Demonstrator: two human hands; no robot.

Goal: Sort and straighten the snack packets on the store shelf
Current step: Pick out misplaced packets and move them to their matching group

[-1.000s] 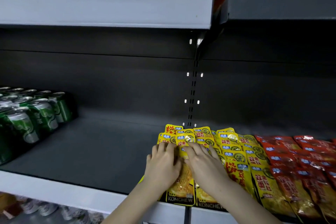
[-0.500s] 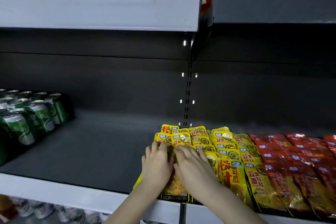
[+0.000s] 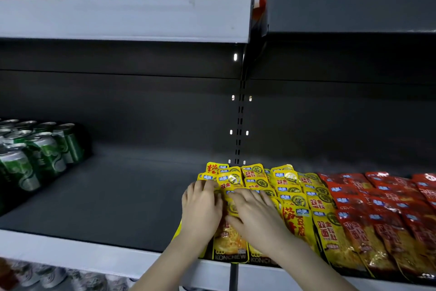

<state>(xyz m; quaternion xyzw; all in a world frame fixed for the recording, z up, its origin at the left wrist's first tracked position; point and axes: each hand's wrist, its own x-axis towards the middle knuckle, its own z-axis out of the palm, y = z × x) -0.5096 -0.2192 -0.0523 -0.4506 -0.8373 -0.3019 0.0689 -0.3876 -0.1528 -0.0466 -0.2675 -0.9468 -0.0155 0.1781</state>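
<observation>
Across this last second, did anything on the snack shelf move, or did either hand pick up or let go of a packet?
Nothing clearly moved. The left hand and right hand stay side by side, fingers flat on the leftmost yellow packets. Nothing was taken hold of or let go. Only the camera view drifted slightly. The red packets and green cans lie as before.

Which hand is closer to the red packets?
Right. The right hand lies on the yellow packets, left of the red packets; the left hand sits farther left again.
</observation>
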